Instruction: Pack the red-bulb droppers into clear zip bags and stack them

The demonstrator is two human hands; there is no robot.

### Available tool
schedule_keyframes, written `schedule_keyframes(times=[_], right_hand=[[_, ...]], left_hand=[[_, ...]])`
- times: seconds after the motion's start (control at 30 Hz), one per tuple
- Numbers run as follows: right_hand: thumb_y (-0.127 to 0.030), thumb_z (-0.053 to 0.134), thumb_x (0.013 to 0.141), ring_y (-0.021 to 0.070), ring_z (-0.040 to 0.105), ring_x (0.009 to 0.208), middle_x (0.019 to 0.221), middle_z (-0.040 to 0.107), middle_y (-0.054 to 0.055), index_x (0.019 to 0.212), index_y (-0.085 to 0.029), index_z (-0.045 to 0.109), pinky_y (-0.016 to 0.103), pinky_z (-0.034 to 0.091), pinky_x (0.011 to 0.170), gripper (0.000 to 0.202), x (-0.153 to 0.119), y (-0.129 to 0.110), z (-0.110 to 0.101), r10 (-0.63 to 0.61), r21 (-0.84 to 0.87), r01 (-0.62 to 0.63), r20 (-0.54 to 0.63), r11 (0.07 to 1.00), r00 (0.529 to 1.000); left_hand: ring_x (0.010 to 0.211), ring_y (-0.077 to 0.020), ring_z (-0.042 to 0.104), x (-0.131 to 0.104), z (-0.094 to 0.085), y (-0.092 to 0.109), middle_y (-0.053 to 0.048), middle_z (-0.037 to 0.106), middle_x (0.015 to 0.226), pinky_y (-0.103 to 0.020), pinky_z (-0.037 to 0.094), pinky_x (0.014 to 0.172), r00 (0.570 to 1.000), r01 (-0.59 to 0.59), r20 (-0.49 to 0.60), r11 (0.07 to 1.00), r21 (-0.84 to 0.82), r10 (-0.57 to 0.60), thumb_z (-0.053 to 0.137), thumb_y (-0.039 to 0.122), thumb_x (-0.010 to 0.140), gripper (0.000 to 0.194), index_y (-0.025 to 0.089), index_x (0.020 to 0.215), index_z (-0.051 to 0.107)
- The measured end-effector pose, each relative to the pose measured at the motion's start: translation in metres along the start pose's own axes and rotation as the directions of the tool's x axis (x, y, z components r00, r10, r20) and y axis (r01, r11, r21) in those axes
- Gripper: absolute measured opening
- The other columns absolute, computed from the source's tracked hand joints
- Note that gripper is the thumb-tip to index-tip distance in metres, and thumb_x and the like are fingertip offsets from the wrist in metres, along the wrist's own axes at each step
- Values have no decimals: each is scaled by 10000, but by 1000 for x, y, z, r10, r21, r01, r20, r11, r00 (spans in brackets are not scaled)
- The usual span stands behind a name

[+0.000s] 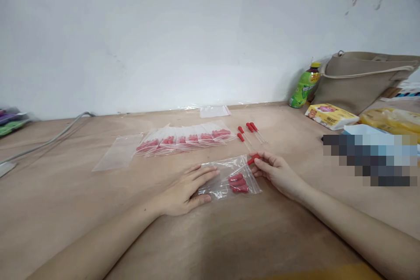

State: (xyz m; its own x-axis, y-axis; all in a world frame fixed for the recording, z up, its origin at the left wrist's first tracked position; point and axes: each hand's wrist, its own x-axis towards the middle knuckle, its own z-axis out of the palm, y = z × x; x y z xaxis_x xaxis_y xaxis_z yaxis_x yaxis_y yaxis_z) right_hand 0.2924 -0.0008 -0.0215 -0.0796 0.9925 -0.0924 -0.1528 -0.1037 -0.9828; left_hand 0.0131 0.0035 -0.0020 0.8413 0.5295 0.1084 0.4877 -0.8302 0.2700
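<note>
A clear zip bag [218, 186] lies in front of me with several red-bulbed droppers [239, 182] inside. My left hand [187, 188] rests on the bag's left part, fingers spread and flat. At the bag's right-hand opening, my right hand [274, 173] pinches another dropper [253, 159] by its red bulb; its thin clear stem points left into the bag's mouth. Beyond my right hand, several loose droppers [251, 127] lie on the table. A fanned row of filled zip bags [187, 138] stretches behind the bag I touch.
Flat zip bags lie at the left [120, 153] and by the wall [215, 111]. A grey cable [65, 127] crosses the table's left side. To the right stand a green drink bottle [303, 87], a tissue pack [331, 116], a beige handbag [364, 78] and yellow plastic [390, 120].
</note>
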Motion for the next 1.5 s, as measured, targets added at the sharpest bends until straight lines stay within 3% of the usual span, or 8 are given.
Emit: schedule_keyframes(times=[0.37,0.7,0.8,0.9,1.03,1.17,1.37,1.5], right_hand=[[-416,731,569,49,422,385,457,488,-75,753,-157,545,172,312,371,369,3,0,5,8,-312,11,60,950,998],[-411,650,625,149,587,664,716,628,32,609,-165,606,265,464,589,251,5,0,15,-150,-372,188,130,909,980],[-388,585,678,115,524,523,608,585,-4,715,-173,613,234,405,483,220,8,-4,6,-53,-446,117,153,887,987],[-353,559,696,98,438,428,526,535,-27,772,-171,591,219,325,422,200,19,-14,-6,-95,-619,87,21,781,995],[-271,542,705,139,529,575,651,601,23,649,-180,571,252,378,537,111,44,-29,-10,-364,-893,192,35,406,931],[-324,534,738,211,588,810,886,633,104,735,-176,635,299,414,672,179,73,-34,5,-400,-987,23,-43,160,916],[-299,510,763,278,465,1154,1247,520,134,842,-190,659,375,410,829,201,98,-29,19,-305,-982,-106,-151,158,940],[-304,487,786,264,514,1093,1112,606,136,743,-175,641,339,421,800,206,88,-39,15,-284,-972,-107,-165,208,944]], left_hand=[[1313,-217,270,0,0,0,-21,307,1430,-426,216,1084,1000,3,6,1000,-6,-3,415,396,925,548,282,1404,175],[1315,-219,267,0,0,-1,-35,305,1432,-430,217,1083,1000,-4,3,1000,7,4,424,389,919,566,264,1411,173],[1317,-227,262,0,0,-1,-37,298,1435,-436,219,1081,1000,5,7,1000,9,-5,431,390,917,549,259,1403,212],[1321,-230,254,0,0,0,-26,291,1439,-443,211,1083,1000,15,19,1000,13,-15,433,386,917,519,265,1390,257],[1322,-226,255,1,0,0,-25,285,1441,-440,204,1085,1000,9,22,1000,10,-9,422,386,923,509,265,1391,261],[1320,-226,260,0,-1,0,-29,284,1441,-440,206,1084,1000,2,20,1000,11,-2,420,393,923,515,270,1394,254],[1330,-225,231,-1,0,-1,-35,264,1449,-441,217,1081,1000,1,29,1000,2,-1,425,379,921,520,261,1397,251],[1341,-236,196,-1,2,-2,-42,244,1456,-439,246,1070,1000,-1,13,1000,4,1,443,379,911,529,261,1394,263]])
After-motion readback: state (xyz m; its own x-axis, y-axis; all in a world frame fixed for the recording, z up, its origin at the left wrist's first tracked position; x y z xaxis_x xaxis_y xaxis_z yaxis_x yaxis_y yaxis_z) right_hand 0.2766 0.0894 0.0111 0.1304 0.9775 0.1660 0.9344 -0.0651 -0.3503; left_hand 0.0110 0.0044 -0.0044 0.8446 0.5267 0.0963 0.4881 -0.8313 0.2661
